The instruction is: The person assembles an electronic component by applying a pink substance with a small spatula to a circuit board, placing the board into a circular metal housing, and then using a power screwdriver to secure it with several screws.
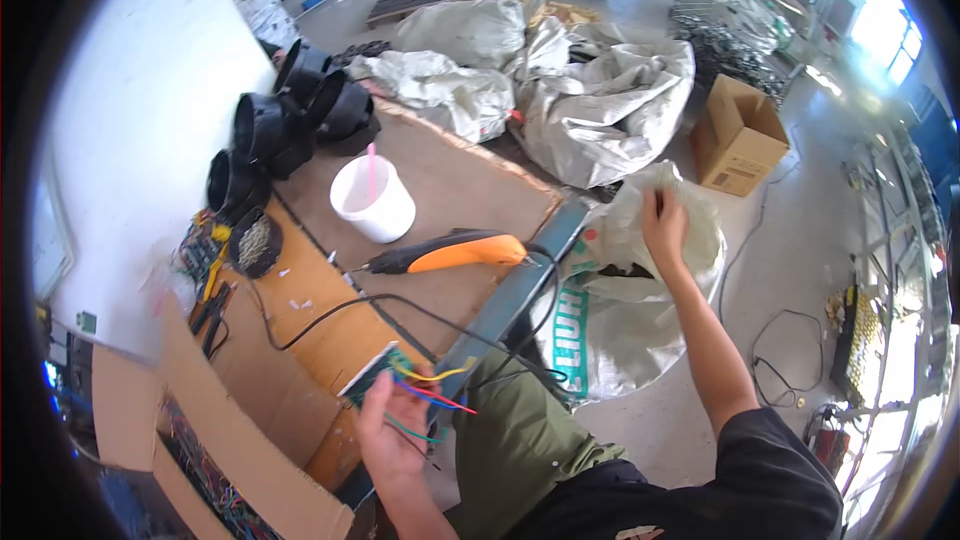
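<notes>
My left hand (392, 435) holds a small green circuit board (370, 376) with yellow, red, blue and green wires sticking out to the right. It is over the near edge of the workbench. Out to the right, my right hand (664, 225) is at the mouth of a white woven sack (650, 330). Its fingers are bent together, and what they hold, if anything, cannot be made out. An orange and black electric screwdriver (455, 252) lies on the bench (450, 165) between my hands, its black cable looping toward me.
Beyond the screwdriver stands a white cup (372, 205) with a pink stick. Black round housings (270, 130) and a dish of small parts (256, 244) line the left. A cardboard box (235, 420) holds wired boards at the lower left. Full sacks (605, 100) and a carton (742, 140) lie beyond.
</notes>
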Motion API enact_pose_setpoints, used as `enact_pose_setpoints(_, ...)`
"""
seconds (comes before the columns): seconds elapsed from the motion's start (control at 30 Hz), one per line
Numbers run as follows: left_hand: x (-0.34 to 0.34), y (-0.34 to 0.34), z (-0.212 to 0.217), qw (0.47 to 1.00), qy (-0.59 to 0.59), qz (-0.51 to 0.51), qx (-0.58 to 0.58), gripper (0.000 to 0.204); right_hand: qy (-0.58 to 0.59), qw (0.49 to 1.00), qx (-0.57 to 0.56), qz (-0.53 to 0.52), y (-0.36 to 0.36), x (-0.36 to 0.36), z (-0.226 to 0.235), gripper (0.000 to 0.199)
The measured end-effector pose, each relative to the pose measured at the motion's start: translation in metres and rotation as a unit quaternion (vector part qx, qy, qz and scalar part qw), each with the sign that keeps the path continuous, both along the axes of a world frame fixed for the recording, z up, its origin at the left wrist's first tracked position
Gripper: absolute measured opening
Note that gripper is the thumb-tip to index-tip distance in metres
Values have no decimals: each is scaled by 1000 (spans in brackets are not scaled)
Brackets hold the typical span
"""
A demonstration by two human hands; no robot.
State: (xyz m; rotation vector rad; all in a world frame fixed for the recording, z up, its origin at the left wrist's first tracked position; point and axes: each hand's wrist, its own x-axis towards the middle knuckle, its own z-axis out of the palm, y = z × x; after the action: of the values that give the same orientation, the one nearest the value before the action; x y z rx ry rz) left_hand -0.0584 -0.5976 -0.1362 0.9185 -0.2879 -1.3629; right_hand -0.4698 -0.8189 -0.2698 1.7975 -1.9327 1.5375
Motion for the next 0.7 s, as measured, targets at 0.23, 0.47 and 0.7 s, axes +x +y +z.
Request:
enact_pose_setpoints(0.23, -4, 10, -3, 988, 110, -106, 33, 35, 207, 769, 603, 37, 79, -137, -295, 36)
enact_pose_setpoints(0.47, -1, 24, 3, 991, -88, -56, 81, 33, 367, 727, 577, 52, 58, -135, -355, 24)
enact_pose_setpoints(0.7, 0, 43, 5, 854, -512, 86, 32, 22, 234, 888, 386, -93, 81, -147, -365, 24)
